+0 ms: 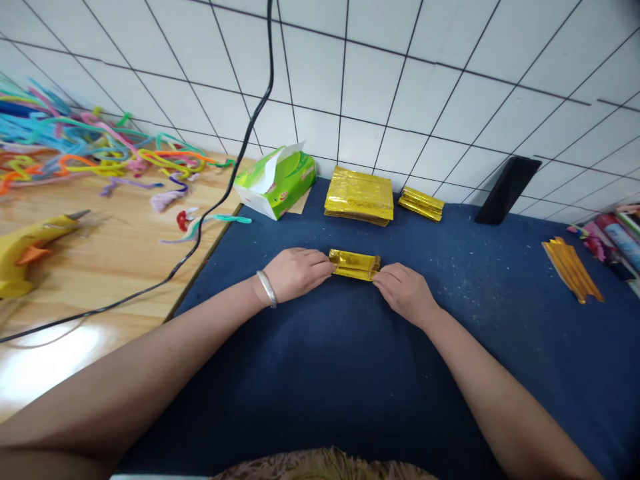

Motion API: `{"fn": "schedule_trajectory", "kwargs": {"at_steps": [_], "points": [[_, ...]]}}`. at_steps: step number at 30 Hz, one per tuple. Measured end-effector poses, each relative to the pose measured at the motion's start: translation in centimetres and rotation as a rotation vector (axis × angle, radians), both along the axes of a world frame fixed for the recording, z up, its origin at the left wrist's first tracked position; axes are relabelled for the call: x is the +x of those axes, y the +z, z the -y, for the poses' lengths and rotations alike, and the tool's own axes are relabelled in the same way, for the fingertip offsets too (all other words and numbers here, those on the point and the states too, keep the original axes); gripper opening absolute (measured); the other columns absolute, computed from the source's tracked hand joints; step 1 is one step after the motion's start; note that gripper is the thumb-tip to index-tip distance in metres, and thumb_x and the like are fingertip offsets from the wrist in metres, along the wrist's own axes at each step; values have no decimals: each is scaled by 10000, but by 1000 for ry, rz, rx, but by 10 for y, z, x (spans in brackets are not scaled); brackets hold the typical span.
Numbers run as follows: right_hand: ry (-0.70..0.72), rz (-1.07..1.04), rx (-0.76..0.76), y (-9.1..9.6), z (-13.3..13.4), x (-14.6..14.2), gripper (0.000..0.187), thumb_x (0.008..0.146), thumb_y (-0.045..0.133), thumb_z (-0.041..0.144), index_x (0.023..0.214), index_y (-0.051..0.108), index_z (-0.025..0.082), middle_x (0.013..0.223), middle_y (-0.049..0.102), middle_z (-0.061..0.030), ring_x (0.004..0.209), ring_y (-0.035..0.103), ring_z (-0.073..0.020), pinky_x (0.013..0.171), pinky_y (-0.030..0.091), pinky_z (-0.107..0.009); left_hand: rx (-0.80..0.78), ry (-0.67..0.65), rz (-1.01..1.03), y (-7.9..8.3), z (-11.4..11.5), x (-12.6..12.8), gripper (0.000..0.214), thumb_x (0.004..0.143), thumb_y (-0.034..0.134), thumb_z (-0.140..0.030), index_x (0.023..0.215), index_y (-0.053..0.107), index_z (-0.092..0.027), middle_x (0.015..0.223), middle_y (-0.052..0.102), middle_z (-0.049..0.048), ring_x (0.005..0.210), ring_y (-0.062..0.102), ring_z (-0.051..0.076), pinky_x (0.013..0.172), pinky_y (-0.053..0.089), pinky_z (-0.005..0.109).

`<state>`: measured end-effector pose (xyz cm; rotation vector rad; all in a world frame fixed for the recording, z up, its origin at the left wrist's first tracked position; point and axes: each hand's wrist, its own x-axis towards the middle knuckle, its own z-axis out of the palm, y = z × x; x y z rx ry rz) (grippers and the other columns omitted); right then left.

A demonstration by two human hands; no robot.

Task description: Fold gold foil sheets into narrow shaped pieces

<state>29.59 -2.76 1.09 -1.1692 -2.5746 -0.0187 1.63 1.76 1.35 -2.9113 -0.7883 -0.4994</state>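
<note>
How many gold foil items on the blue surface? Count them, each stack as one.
4: folded piece held by left hand and right hand; stack by the tiled wall; small pleated piece right of it; orange-tinted piece at far right. More may be hidden.

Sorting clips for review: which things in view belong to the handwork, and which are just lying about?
In hand, or likely related by the gold look:
folded gold piece, held at its ends by left hand and right hand
gold stack
small gold bundle
ridged gold piece

Apparently just lying about:
tissue pack
yellow glue gun
fuzzy stems
black slab
</note>
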Motion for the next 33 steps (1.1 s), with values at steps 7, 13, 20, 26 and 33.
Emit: {"fn": "schedule_trajectory", "kwargs": {"at_steps": [7, 13, 20, 26, 33], "points": [[-1, -21, -29, 0, 0, -1, 206, 903, 400, 215, 984, 587, 183, 957, 598, -89, 906, 527, -198, 822, 456, -359, 94, -11, -44, 2, 1, -2, 219, 907, 409, -273, 992, 598, -201, 884, 636, 40, 807, 597, 128, 763, 463, 264], [-85, -83, -65, 0, 0, -4, 167, 896, 434, 245, 945, 590, 210, 961, 594, -74, 916, 532, -197, 805, 462, -352, 57, -22, -32, 3, 0, -1, 222, 905, 416, -273, 964, 618, -203, 897, 634, 41, 849, 591, 136, 777, 468, 271], [-145, -135, -83, -2, 0, -4, 166, 892, 456, 286, 919, 610, 229, 922, 604, -60, 895, 547, -192, 801, 456, -343, -13, -12, 27, 2, -1, 1, 231, 907, 409, -259, 971, 620, -190, 967, 627, 46, 906, 579, 133, 833, 467, 272], [-219, -204, -149, -1, 0, -6, 164, 885, 476, 298, 851, 620, 229, 873, 612, -40, 864, 549, -175, 804, 436, -324, -105, 25, 26, 4, 1, 1, 227, 908, 403, -269, 945, 612, -189, 904, 630, 38, 840, 591, 139, 780, 465, 264], [-210, -271, -230, 6, -4, -8, 148, 849, 535, 288, 737, 608, 223, 762, 624, -10, 779, 538, -166, 796, 383, -342, -278, 115, 81, 7, 4, 4, 192, 902, 414, -263, 930, 596, -205, 883, 627, 19, 810, 599, 123, 710, 453, 221]]}}
